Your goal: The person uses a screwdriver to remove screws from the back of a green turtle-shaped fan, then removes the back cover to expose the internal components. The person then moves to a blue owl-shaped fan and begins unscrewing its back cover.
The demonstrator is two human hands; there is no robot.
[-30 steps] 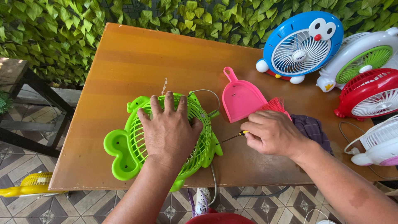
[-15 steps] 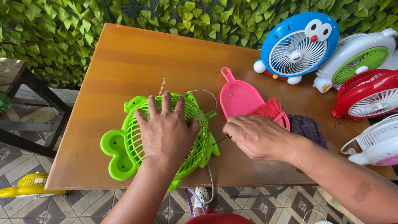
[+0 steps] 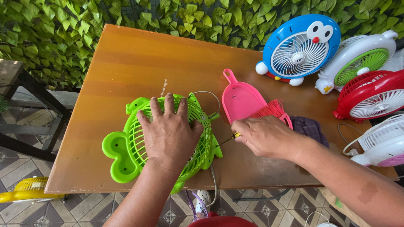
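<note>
A bright green frog-shaped fan (image 3: 126, 145) lies face down near the front edge of the wooden table (image 3: 139, 67). My left hand (image 3: 170, 130) presses flat on its grille, fingers spread. My right hand (image 3: 267, 135) grips a small screwdriver (image 3: 230, 137) with a yellow and black handle, its tip pointing at the fan's right side. A grey cord (image 3: 208, 98) loops from the fan's top.
A pink dustpan (image 3: 240, 98) with a red brush (image 3: 271, 110) sits beside my right hand, over a dark cloth (image 3: 309, 128). Blue (image 3: 301, 48), white-green (image 3: 357, 63), red (image 3: 372, 96) and white-pink (image 3: 381, 143) fans crowd the right. A leafy wall (image 3: 63, 29) stands behind; a yellow fan (image 3: 25, 189) lies on the tiled floor.
My right hand has shifted left, bringing the screwdriver tip up to the green fan's side. My left hand stays pressed on the grille.
</note>
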